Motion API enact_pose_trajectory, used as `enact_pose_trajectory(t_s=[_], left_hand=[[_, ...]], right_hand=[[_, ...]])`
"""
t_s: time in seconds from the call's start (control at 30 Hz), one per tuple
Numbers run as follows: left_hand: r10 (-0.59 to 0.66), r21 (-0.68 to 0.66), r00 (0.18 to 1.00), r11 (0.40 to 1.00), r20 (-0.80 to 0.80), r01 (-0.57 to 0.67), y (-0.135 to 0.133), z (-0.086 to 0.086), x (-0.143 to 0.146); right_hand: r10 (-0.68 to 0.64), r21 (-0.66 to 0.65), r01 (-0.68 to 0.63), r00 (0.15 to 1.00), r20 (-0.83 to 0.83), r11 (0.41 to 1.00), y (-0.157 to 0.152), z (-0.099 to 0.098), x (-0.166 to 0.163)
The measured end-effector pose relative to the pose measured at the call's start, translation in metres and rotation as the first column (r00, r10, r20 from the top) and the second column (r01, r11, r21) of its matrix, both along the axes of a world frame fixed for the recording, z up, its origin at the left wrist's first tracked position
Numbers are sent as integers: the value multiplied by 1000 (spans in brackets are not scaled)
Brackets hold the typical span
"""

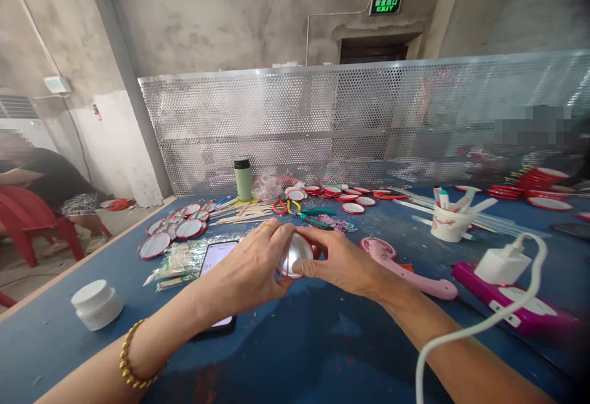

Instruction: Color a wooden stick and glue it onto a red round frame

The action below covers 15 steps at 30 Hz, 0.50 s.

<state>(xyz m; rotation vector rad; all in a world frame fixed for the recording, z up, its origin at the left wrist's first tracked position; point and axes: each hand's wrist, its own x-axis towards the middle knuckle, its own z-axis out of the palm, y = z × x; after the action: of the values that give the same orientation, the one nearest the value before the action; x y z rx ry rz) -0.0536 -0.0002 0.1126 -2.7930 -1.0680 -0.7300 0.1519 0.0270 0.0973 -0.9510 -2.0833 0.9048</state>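
Near the middle of the table, both hands hold a shiny silver round piece with red trim (297, 255). From the left, my left hand (265, 253) has its fingers closed over the piece's side and top. My right hand (334, 259) grips the other side, its thumb pressed on the silver face and its fingertips partly hidden behind. Under my left forearm lies a lit phone (219, 249), partly covered. Beside it are clear plastic packets (177, 264). Beyond the hands are pliers with orange and yellow handles (286, 207).
Red-rimmed white discs (188, 229) lie at left, with more behind. A white jar (96, 304) stands front left, a green bottle (243, 179) at the back. Rightward are a pen cup (449, 222), a pink-handled tool (410, 276), and a magenta device (530, 312) with a white cable crossing my right forearm.
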Motion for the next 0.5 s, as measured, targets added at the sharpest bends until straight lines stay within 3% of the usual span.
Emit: enact_pose_trajectory(t_s=[0.23,0.5], left_hand=[[28,31,1000,999,-11,-27,1,4,-2],[141,171,988,974,62,-150,8,3,-4]], right_hand=[[-34,29,35,998,-48,999,-3,-1,-6],[-240,-128,231,969,-61,965,-6,-4,-14]])
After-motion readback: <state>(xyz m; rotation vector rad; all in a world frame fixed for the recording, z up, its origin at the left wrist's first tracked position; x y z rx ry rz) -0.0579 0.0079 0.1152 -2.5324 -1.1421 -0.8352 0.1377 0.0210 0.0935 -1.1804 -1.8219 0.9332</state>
